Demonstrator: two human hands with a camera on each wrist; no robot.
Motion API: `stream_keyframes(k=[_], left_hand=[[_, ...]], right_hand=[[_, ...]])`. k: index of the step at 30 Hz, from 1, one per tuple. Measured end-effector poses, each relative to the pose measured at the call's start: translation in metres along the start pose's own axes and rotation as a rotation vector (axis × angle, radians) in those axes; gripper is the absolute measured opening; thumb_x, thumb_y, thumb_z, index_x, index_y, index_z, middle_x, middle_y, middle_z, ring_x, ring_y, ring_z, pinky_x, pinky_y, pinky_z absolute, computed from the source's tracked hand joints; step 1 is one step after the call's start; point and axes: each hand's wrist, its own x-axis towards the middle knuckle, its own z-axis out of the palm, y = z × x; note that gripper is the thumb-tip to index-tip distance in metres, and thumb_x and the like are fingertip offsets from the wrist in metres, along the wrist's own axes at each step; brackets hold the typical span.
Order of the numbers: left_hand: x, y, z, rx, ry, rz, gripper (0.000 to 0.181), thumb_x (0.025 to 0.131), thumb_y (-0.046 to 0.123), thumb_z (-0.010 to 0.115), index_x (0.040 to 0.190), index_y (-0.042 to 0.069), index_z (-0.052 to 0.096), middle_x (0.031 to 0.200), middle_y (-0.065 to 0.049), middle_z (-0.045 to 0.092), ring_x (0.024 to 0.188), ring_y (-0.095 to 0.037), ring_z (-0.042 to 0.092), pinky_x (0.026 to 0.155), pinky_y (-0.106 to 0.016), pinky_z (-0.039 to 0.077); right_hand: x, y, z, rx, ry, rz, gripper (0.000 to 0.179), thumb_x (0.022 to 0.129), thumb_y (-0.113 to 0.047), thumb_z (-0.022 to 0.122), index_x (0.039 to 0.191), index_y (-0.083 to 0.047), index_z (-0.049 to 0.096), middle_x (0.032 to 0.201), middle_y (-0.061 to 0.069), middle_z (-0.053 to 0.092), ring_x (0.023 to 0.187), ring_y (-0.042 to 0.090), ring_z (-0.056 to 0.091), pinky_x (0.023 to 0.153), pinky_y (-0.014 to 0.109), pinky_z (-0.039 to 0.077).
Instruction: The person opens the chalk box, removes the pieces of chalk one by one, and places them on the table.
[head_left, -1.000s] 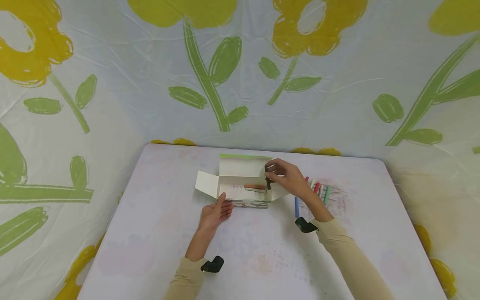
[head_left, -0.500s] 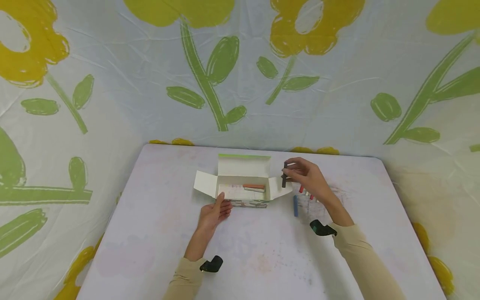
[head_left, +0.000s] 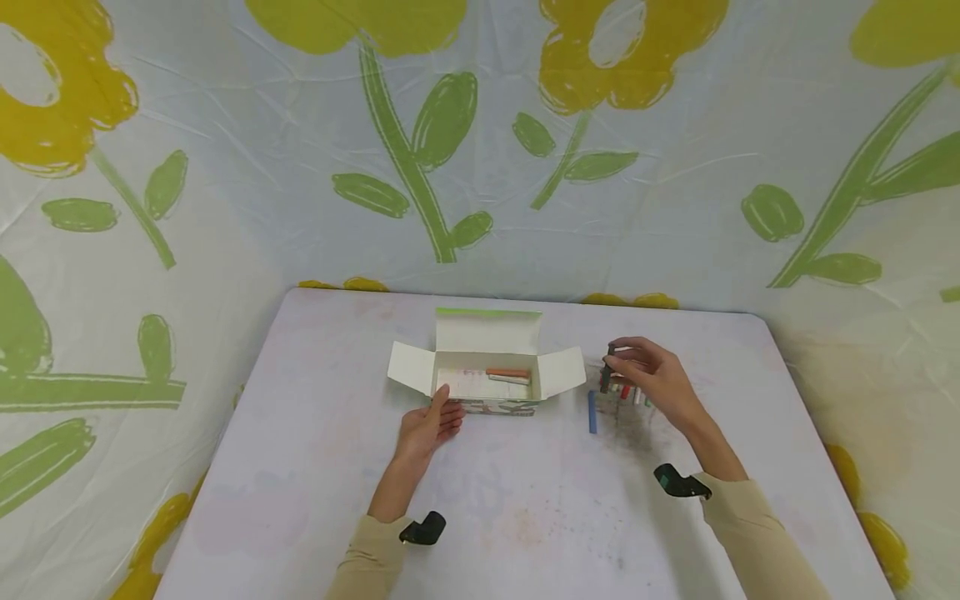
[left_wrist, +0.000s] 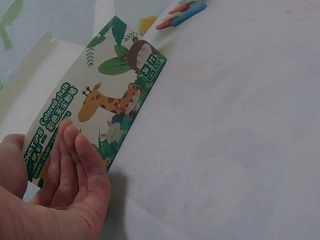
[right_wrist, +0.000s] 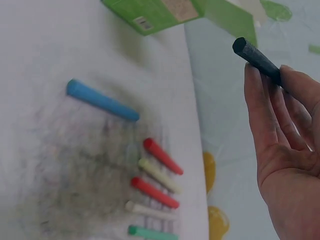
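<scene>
The open chalk box [head_left: 501,408], printed with animals and the words "Colored chalk" in the left wrist view, sits mid-table with its lid [head_left: 488,331] raised and both side flaps spread. An orange chalk stick [head_left: 507,372] and a white one lie inside at its right end. My left hand [head_left: 426,432] grips the box's front wall near the left corner, thumb at the top edge and fingers along the printed front [left_wrist: 112,95]. Right of the box, my right hand [head_left: 663,382] pinches a black chalk stick [right_wrist: 257,59] between thumb and fingertips, raised over the other chalks.
On the table a blue chalk stick [right_wrist: 102,101] lies apart from a row of red, pale, white and green [right_wrist: 152,232] sticks. Dark chalk smudges [right_wrist: 90,165] mark the surface there. A flower-printed cloth [head_left: 465,167] hangs behind the table's back edge.
My right hand has carried the black chalk from above the box's right end rightward and, lately, lower, over the row of chalks. The left hand and the box have stayed in place.
</scene>
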Motion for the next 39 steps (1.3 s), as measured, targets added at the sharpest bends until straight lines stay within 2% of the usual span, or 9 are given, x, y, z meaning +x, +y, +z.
stream_keyframes(k=[6,10,15,19,25,31,39], left_hand=[[0.0,-0.002,-0.001,-0.006,-0.008,0.01,0.066,0.098,0.05,0.068,0.113,-0.014,0.068,0.095,-0.011,0.076,0.085,-0.015,0.071,0.076,-0.023,0.059],[0.0,-0.002,-0.002,-0.002,-0.014,0.015,0.066,0.098,0.052,0.067,0.113,-0.013,0.068,0.095,-0.01,0.076,0.086,-0.015,0.071,0.077,-0.022,0.059],[0.001,-0.002,-0.002,-0.005,-0.01,0.011,0.067,0.097,0.051,0.068,0.113,-0.013,0.068,0.094,-0.01,0.076,0.084,-0.014,0.071,0.076,-0.023,0.059],[0.001,-0.002,-0.001,-0.008,-0.006,0.008,0.065,0.097,0.051,0.069,0.111,-0.012,0.068,0.093,-0.01,0.076,0.083,-0.013,0.071,0.076,-0.023,0.059],[0.001,-0.002,0.0,0.004,-0.014,0.005,0.066,0.097,0.052,0.068,0.112,-0.012,0.068,0.093,-0.008,0.075,0.082,-0.011,0.07,0.076,-0.022,0.059],[0.0,-0.002,0.001,-0.003,-0.017,0.006,0.066,0.097,0.052,0.068,0.111,-0.012,0.068,0.092,-0.007,0.075,0.081,-0.011,0.07,0.075,-0.022,0.058],[0.0,-0.002,-0.001,0.005,-0.005,-0.005,0.068,0.096,0.053,0.069,0.114,-0.012,0.068,0.094,-0.009,0.075,0.083,-0.012,0.07,0.077,-0.022,0.058]], right_hand=[[-0.013,0.022,-0.004,-0.075,0.022,0.061,0.049,0.103,-0.031,0.066,0.14,-0.001,0.055,0.124,0.017,0.065,0.1,0.013,0.071,0.086,0.03,0.06],[-0.019,0.036,-0.003,-0.12,0.034,0.091,0.05,0.102,-0.034,0.067,0.14,-0.002,0.056,0.126,0.02,0.062,0.1,0.006,0.068,0.084,0.023,0.058],[-0.025,0.055,0.0,-0.137,0.035,0.099,0.051,0.102,-0.03,0.068,0.14,0.002,0.056,0.127,0.026,0.062,0.099,0.001,0.065,0.081,0.018,0.056],[-0.028,0.066,0.004,-0.165,0.027,0.111,0.048,0.101,-0.028,0.07,0.136,0.003,0.057,0.121,0.025,0.064,0.098,0.005,0.066,0.08,0.019,0.057],[-0.029,0.08,0.015,-0.308,0.068,0.073,0.039,0.098,-0.023,0.074,0.125,0.003,0.065,0.105,0.016,0.072,0.088,0.009,0.067,0.074,0.017,0.054],[-0.026,0.083,0.024,-0.37,0.13,-0.007,0.031,0.092,-0.012,0.08,0.114,0.006,0.069,0.094,0.014,0.074,0.081,0.014,0.068,0.069,0.016,0.052],[-0.021,0.065,0.026,-0.421,0.128,-0.034,0.02,0.099,-0.011,0.07,0.113,0.004,0.069,0.096,0.014,0.072,0.087,0.024,0.067,0.072,0.017,0.053]])
